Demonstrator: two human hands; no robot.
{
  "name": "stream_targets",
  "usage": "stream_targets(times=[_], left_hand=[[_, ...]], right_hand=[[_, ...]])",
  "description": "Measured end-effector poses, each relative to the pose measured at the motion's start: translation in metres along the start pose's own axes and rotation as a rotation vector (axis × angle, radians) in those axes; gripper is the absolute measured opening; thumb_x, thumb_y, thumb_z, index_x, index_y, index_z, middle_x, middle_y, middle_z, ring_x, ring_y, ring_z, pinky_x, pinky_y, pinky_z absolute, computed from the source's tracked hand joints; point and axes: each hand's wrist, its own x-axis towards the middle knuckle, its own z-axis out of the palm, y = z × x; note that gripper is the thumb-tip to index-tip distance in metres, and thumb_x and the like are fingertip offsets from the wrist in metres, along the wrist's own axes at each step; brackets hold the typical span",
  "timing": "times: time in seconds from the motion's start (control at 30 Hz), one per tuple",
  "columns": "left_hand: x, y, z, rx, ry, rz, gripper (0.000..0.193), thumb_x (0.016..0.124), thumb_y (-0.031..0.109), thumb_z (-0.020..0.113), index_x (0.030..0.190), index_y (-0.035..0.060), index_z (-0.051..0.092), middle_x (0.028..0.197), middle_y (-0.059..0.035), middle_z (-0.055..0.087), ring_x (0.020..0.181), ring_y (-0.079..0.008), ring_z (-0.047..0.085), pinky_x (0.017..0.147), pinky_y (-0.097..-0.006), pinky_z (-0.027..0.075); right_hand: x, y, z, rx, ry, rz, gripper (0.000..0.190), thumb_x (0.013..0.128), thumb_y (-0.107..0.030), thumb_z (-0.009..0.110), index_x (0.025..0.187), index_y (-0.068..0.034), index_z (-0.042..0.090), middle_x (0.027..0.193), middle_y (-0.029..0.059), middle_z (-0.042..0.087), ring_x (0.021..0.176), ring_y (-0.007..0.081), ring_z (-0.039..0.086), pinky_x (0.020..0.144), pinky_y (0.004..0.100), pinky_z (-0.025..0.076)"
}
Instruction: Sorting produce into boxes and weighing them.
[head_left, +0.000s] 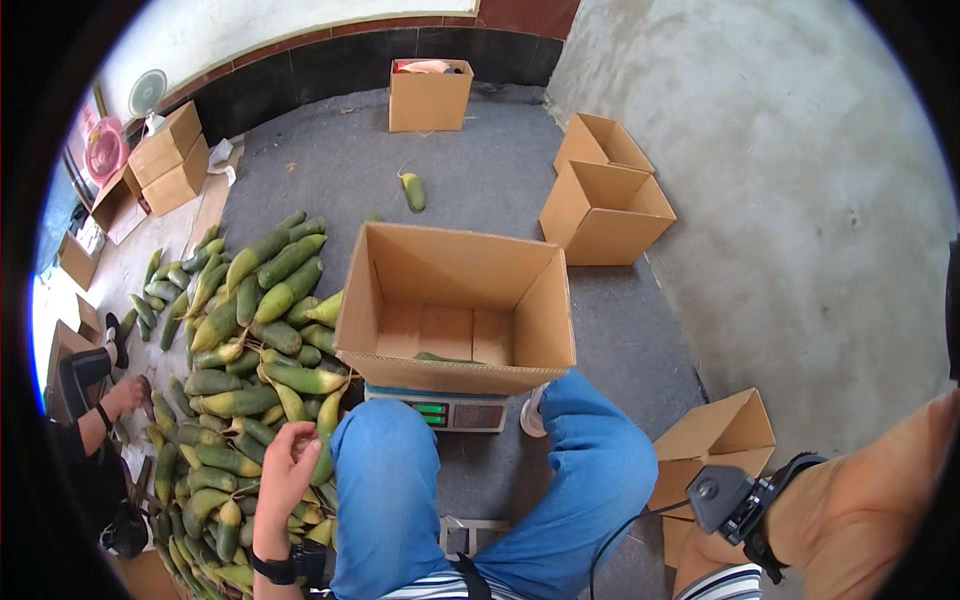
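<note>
My left hand (294, 454) hovers over a large heap of green radishes (232, 401), its fingers loosely curled with nothing visible in them. A green radish (327, 431) lies beside its fingertips, next to my knee. My right arm is raised close to the camera at the right, with a strapped device at the wrist. Only the base of my right hand (862, 510) shows; its fingers are out of view. Before me an open cardboard box (454, 375) rests on a digital scale (469, 415) with a lit green display. Part of a green radish (448, 358) shows inside the box.
Open cardboard boxes (611, 232) stand at the right, and another (712, 435) beside my leg. A filled box (427, 101) is by the far wall. One radish (413, 192) lies alone on the grey mat. At left, another person's hand (131, 394) reaches toward the heap.
</note>
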Motion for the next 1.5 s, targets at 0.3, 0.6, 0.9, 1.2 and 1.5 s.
stream_targets(times=[0.3,0.6,0.9,1.2,1.5], left_hand=[[0.021,-0.078,-0.008,0.214,0.044,-0.063,0.031,0.086,0.016,0.065,0.108,-0.0043,0.058,0.093,-0.0147,0.066,0.082,-0.0211,0.065,0.076,-0.0316,0.051],[0.020,-0.230,0.003,0.525,-0.004,-0.432,0.037,0.080,0.028,0.068,0.101,-0.0016,0.061,0.093,-0.0210,0.066,0.088,-0.0371,0.063,0.081,-0.0421,0.050],[0.042,-0.251,0.046,0.790,-0.032,-0.427,0.056,0.073,0.031,0.074,0.115,0.0020,0.051,0.116,-0.0186,0.057,0.110,-0.0376,0.055,0.090,-0.0454,0.048],[0.065,-0.258,0.060,0.756,-0.027,-0.538,0.069,0.066,0.035,0.079,0.113,-0.0024,0.046,0.113,-0.0237,0.058,0.107,-0.0375,0.057,0.090,-0.0443,0.048],[0.025,-0.227,0.016,0.302,0.127,-0.308,0.062,0.070,0.019,0.078,0.117,-0.0091,0.048,0.099,-0.0172,0.063,0.093,-0.0260,0.064,0.081,-0.0358,0.051]], right_hand=[[-0.042,-0.028,0.040,0.045,-0.068,0.222,0.037,0.095,-0.028,0.046,0.089,0.003,0.063,0.089,0.0160,0.063,0.068,0.0204,0.056,0.060,0.0315,0.045],[-0.140,-0.009,0.122,0.206,-0.725,0.768,0.016,0.086,-0.007,0.064,0.100,-0.001,0.064,0.099,0.0095,0.060,0.081,0.0172,0.061,0.068,0.0289,0.050],[-0.205,-0.002,0.132,0.115,-1.267,0.597,0.036,0.075,-0.023,0.075,0.101,-0.002,0.062,0.093,0.0109,0.059,0.089,0.0279,0.058,0.079,0.0389,0.050],[-0.226,-0.005,0.133,-0.014,-1.452,0.540,0.016,0.078,-0.012,0.068,0.089,-0.004,0.060,0.084,0.0106,0.058,0.084,0.0277,0.059,0.074,0.0395,0.050],[-0.229,-0.005,0.131,0.031,-1.383,0.589,0.006,0.082,-0.010,0.059,0.083,-0.004,0.059,0.076,0.0136,0.056,0.077,0.0304,0.060,0.067,0.0409,0.051]])
